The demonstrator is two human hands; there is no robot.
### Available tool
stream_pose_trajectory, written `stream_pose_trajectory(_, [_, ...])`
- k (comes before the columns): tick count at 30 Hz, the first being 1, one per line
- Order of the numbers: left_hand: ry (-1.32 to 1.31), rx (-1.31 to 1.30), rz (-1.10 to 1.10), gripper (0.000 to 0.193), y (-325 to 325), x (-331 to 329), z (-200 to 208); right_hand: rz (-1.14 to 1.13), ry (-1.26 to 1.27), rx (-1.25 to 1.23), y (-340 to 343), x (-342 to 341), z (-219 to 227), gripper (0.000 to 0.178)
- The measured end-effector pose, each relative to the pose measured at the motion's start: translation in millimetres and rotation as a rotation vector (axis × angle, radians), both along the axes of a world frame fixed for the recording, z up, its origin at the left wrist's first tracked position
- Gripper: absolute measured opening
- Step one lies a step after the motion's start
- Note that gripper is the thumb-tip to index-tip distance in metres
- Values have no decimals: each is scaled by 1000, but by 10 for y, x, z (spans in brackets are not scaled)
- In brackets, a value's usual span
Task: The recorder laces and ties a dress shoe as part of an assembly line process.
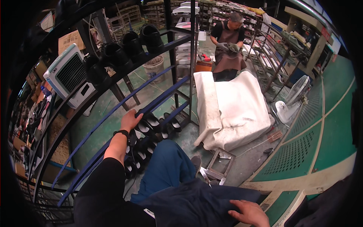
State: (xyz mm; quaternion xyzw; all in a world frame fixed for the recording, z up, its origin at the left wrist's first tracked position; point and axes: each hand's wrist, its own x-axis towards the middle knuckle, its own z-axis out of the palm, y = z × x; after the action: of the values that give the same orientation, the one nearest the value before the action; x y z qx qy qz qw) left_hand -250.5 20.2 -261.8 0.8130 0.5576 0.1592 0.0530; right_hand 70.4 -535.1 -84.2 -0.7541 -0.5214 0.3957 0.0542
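My left hand (130, 120), with a dark band at its wrist, reaches out beside the blue rails of a black metal rack (160, 99). Its visible fingers are a little apart and nothing shows in them; I cannot tell whether it touches the rack. Just right of that hand, several black shoes (152, 120) with pale insoles sit low on the rack. My right hand (250, 213) lies with fingers spread on the dark blue apron (189, 202) over my lap.
More black shoes (130, 43) stand on the upper shelf. Ahead are a white-draped block (242, 108) and a small metal frame (221, 165). A white fan (289, 100) and green perforated panels (293, 155) line the right. A seated co-worker (228, 49) in gloves handles something. An air cooler (68, 73) stands left.
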Motion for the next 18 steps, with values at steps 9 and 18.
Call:
stream_pose_trajectory(9, [-17, -16, 7, 58, 4, -13, 8, 58, -27, -35, 47, 30, 12, 55])
stream_pose_trajectory(18, [-9, -7, -23, 57, 45, -2, -31, 73, -40, -34, -30, 86, -111, 56])
